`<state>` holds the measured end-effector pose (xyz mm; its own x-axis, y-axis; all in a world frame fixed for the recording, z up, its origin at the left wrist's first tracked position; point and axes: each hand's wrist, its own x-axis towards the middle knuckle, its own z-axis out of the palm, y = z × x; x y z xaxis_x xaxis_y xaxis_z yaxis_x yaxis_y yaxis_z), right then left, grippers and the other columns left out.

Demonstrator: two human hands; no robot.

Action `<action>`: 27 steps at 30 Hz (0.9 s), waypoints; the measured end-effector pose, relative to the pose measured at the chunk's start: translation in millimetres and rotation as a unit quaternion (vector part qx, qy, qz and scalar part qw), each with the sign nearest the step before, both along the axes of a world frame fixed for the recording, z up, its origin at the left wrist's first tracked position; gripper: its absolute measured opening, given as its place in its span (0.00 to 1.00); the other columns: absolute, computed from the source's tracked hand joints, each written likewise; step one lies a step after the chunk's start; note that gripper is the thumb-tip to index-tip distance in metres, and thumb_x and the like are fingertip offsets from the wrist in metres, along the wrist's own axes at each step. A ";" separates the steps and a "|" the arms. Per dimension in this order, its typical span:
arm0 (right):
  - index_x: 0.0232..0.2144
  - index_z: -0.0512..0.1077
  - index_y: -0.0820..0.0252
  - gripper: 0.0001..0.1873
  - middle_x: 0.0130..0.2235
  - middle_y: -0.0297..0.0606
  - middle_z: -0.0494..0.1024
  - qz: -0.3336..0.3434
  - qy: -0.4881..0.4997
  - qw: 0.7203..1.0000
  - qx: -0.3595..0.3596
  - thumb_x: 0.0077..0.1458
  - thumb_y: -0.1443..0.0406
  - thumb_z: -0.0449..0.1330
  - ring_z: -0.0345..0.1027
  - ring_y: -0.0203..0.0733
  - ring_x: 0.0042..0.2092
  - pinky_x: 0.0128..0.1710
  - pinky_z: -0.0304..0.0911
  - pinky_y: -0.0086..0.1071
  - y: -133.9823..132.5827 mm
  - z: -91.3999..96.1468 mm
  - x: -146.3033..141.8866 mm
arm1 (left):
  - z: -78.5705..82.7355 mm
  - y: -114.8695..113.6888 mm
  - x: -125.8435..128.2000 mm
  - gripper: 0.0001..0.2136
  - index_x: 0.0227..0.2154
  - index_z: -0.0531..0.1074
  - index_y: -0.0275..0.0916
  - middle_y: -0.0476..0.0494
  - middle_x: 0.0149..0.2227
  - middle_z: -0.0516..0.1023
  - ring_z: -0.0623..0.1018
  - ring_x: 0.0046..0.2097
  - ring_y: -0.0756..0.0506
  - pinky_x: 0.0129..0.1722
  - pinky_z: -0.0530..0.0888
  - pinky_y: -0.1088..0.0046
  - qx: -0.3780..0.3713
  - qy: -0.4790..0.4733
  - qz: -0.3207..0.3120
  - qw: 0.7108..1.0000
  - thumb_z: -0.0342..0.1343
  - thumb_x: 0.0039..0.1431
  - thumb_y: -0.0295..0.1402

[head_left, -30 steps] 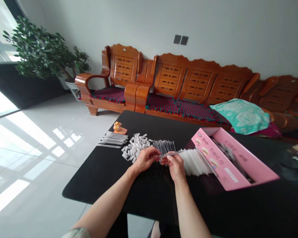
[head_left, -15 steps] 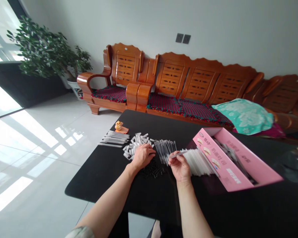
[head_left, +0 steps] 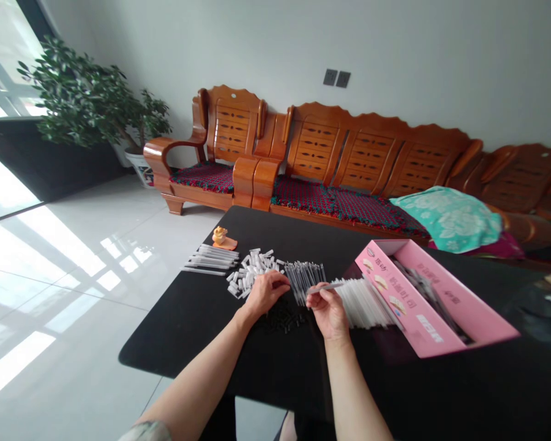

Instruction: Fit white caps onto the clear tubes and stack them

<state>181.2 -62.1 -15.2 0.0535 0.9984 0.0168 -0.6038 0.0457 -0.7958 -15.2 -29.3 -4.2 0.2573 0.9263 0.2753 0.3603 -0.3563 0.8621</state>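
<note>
My right hand (head_left: 329,311) pinches a slim whitish pen barrel (head_left: 327,288), held at a slant over the black table. Close by on the left, my left hand (head_left: 265,294) has its fingertips pressed together; whatever is between them is too small to make out. Beyond the left hand lies a heap of white pen caps (head_left: 252,267). A row of dark-tipped pen refills (head_left: 305,275) lies between the hands. Small black pen plugs (head_left: 282,318) are scattered below the left wrist. Many clear white barrels (head_left: 365,303) lie side by side right of my right hand.
A pink box (head_left: 404,294) with dark contents stands on the right of the black table (head_left: 183,340). Several finished-looking pens (head_left: 211,260) lie at the left edge beside a small orange figurine (head_left: 223,237). A wooden sofa (head_left: 321,147) stands behind.
My left hand has shifted slightly toward the right hand, away from the caps. The right hand, with the pen barrel, has moved slightly left.
</note>
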 end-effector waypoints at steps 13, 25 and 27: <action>0.33 0.74 0.61 0.10 0.28 0.38 0.82 -0.043 -0.043 0.998 0.016 0.47 0.66 0.68 0.78 0.42 0.29 0.29 0.75 0.33 -1.4 5.0 -14.8 | -0.6 -0.5 0.9 0.16 0.34 0.75 0.31 0.42 0.27 0.80 0.80 0.31 0.47 0.32 0.77 0.74 -0.227 -0.341 -0.088 0.908 0.66 0.49 0.39; 0.34 0.75 0.62 0.10 0.30 0.38 0.82 -0.034 -0.057 0.998 0.023 0.47 0.65 0.68 0.78 0.41 0.29 0.29 0.75 0.32 -0.8 3.3 -17.8 | 2.7 -2.7 6.5 0.19 0.32 0.73 0.30 0.42 0.26 0.80 0.80 0.29 0.47 0.30 0.77 0.74 -0.245 -0.316 -0.110 0.910 0.68 0.45 0.42; 0.34 0.74 0.62 0.10 0.29 0.38 0.82 -0.033 -0.062 0.997 0.022 0.47 0.65 0.68 0.78 0.41 0.28 0.29 0.75 0.32 -1.2 3.9 -18.1 | 1.9 -2.6 6.5 0.19 0.32 0.73 0.30 0.42 0.26 0.80 0.80 0.29 0.47 0.30 0.77 0.74 -0.243 -0.317 -0.112 0.910 0.68 0.45 0.42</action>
<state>163.1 -63.3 -11.3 0.1131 0.9910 0.0715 -0.4953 0.1187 -0.8606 -8.7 -31.9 -2.2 0.3865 0.9223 0.0049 -0.2983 0.1200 0.9469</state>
